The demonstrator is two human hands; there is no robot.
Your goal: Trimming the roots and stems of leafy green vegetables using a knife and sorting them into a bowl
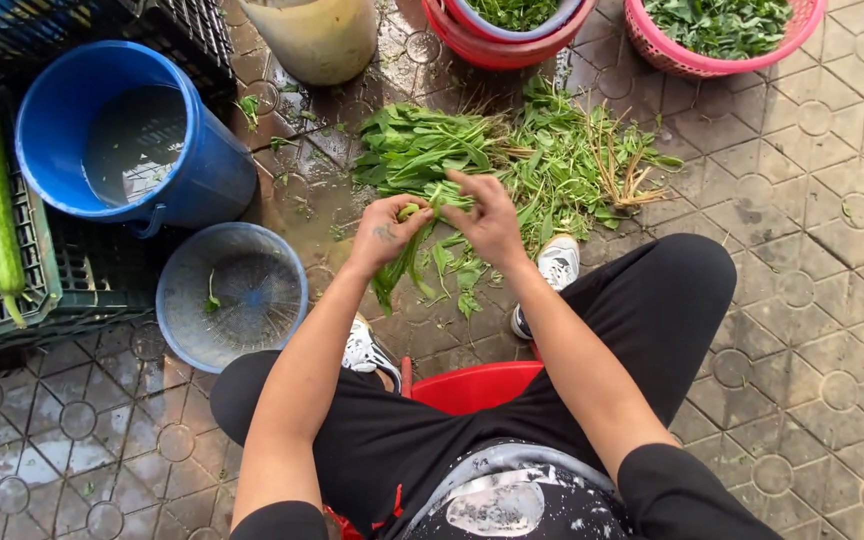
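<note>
Both hands, left hand (384, 232) and right hand (492, 222), clenched around limp leafy green stalks (414, 262).

**Crowded ahead and left, open paving to the right**

The 2 hands (442, 225) work just above a heap of leafy greens (512, 160) that covers the wet paving ahead. Beyond it, a red basin (497, 48) and a pink basket (692, 62) block the far edge. To the left, a blue bucket (127, 140), a round sieve (232, 295) and a dark crate (72, 290) stand close together. The tiled floor (812, 250) on the right lies open.
</note>
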